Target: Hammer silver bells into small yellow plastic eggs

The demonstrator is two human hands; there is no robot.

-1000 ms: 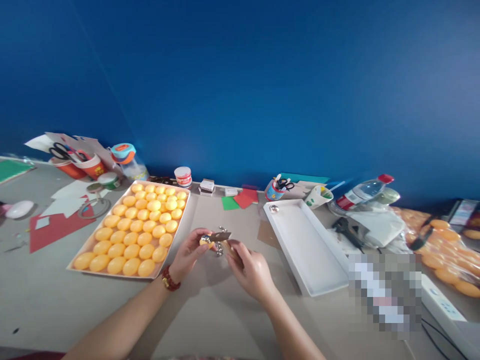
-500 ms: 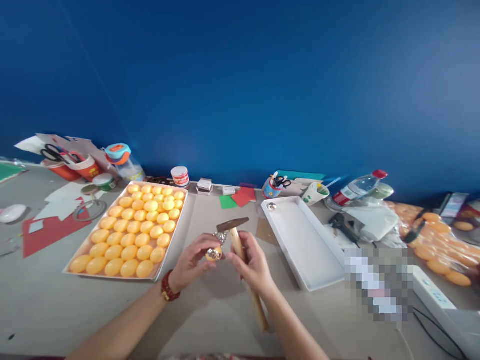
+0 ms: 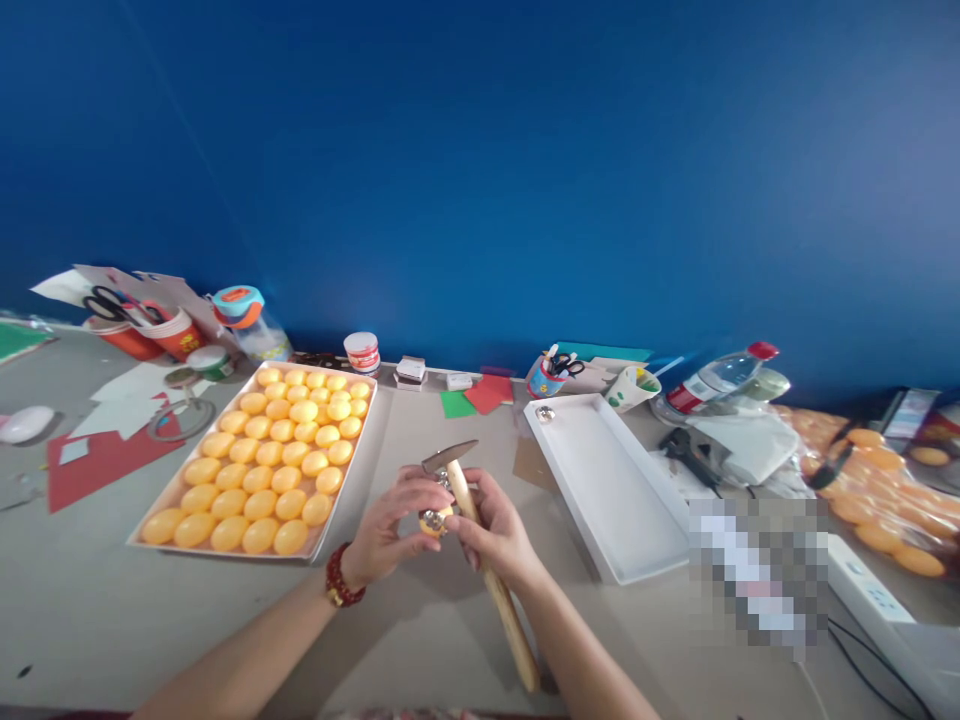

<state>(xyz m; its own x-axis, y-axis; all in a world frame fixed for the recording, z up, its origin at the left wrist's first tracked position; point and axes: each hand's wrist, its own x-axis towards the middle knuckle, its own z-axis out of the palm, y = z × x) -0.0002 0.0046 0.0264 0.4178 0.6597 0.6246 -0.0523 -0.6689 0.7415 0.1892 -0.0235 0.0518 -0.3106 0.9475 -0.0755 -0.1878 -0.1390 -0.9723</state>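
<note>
Between the thumb and fingers of my left hand is an orange ball partly covered with shiny silver pieces. My right hand is closed around the wooden handle of a hammer. Its metal head points up, just above my left fingers. My right thumb reaches over to the ball's right side. More silver bits show under the hammer head, partly hidden by it. To the left, a white tray holds rows of plain orange balls.
At right lies a long white tray with one silver-covered ball in its far corner. Beyond it are a glue gun, a bottle, bagged orange balls and a power strip. Cups and coloured paper line the wall.
My hands have come closer together. The hammer has shifted slightly left and toward me, and my right thumb has moved onto the ball in my left hand.
</note>
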